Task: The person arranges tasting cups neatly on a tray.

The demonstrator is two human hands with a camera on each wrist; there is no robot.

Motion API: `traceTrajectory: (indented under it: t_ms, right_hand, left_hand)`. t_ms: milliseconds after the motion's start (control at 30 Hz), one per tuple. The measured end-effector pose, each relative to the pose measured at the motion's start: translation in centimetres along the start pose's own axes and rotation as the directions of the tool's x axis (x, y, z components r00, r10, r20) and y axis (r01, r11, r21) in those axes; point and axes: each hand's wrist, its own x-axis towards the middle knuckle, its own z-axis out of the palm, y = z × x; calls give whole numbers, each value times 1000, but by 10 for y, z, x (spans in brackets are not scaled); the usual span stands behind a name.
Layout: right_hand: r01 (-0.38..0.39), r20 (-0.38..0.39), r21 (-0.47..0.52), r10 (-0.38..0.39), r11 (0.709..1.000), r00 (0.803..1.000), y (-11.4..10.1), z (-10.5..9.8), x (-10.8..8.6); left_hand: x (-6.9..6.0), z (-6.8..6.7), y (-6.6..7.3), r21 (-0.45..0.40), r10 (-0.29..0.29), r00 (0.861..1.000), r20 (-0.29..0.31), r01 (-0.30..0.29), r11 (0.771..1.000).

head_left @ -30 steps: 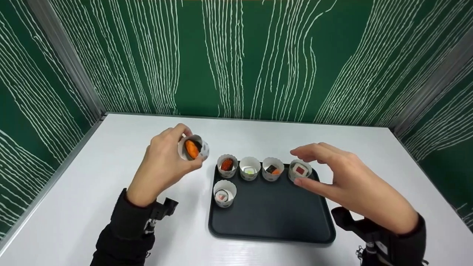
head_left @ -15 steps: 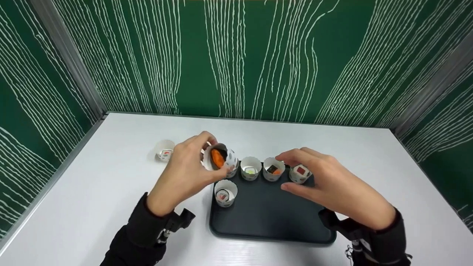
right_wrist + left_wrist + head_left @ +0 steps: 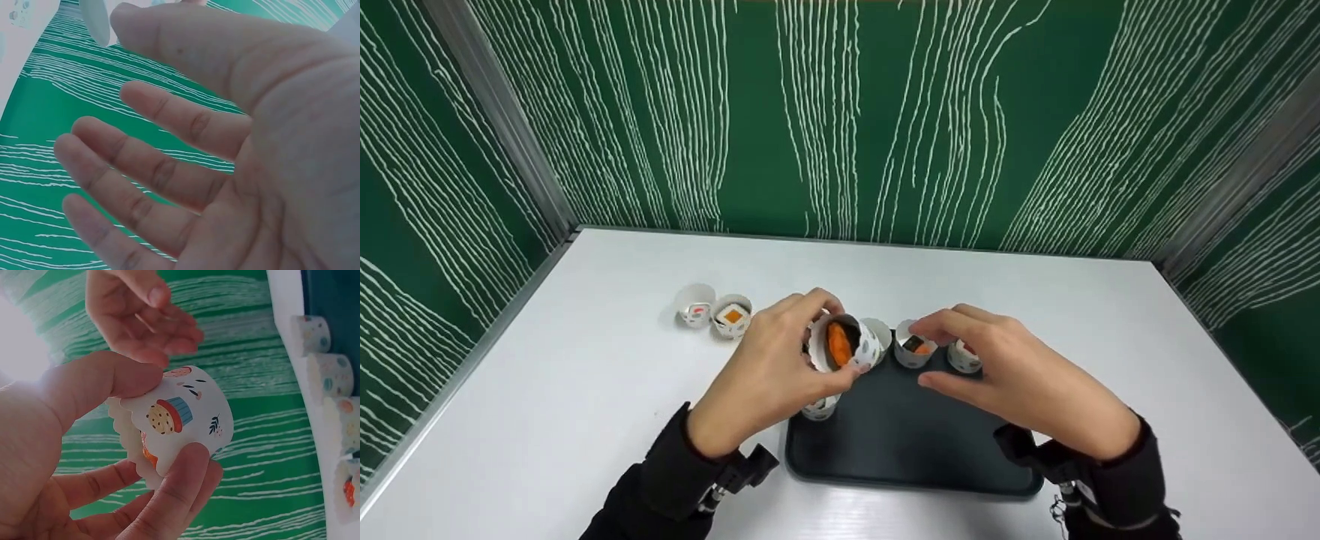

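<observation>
my left hand (image 3: 776,364) pinches the cup (image 3: 194,422), seemingly for a handover, so my spread right hand (image 3: 1016,364) should next grip it

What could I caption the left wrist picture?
Left hand gripping a cupcake-print baking cup, right hand beyond it, more cups along the right edge.

Long black sleeves (image 3: 656,489), boxy black wrist mounts (image 3: 756,465), small silvery fittings (image 3: 712,496), bare fingers (image 3: 170,495)
</observation>
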Motion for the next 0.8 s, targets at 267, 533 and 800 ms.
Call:
traceTrajectory:
  t_ms: [267, 533, 800]
  right_hand:
    - [5, 8, 18, -5, 1000, 1000, -2, 4, 3]
    - [-7, 38, 24, 6, 1000, 999, -3, 7, 5]
    - [-9, 74, 68, 4, 998, 997, -3, 10, 8]
  left_hand:
    - [-3, 11, 4, -67, 63, 997, 52, -59, 996]
    - [-4, 20, 7, -61, 100, 990, 97, -94, 994]
    - [-6, 28, 9, -42, 139, 985, 98, -135, 990]
